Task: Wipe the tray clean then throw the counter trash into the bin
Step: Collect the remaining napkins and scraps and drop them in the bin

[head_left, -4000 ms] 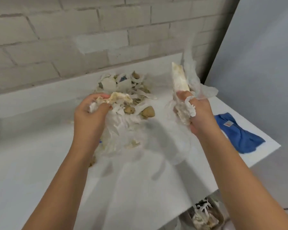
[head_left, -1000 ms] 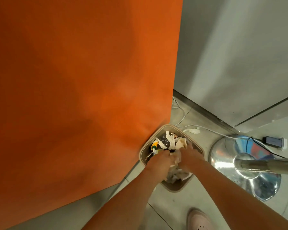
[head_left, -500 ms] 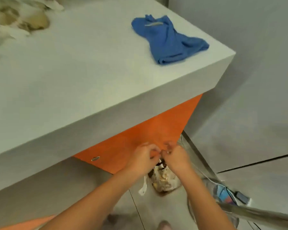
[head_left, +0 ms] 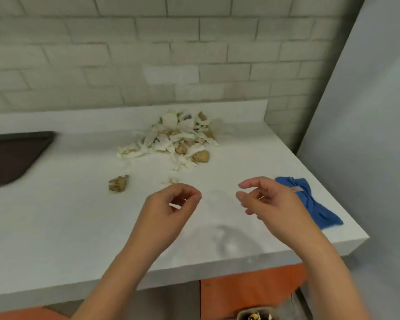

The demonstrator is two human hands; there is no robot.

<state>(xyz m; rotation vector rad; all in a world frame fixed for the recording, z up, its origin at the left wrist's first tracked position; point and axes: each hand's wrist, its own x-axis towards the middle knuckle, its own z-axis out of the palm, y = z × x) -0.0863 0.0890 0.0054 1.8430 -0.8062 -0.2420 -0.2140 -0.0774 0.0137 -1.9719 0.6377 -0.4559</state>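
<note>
Left hand and right hand hover empty over the white worktop, fingers loosely curled. A pale brick wall backs it; an orange panel sits beneath. The trash pile lies near the wall, with a brown scrap apart. The dark tray sits far left, a blue cloth lies beside the right hand, and the bin stands on the floor below.

Pale brick wall, white counter, orange cabinet front, grey panel at right.
</note>
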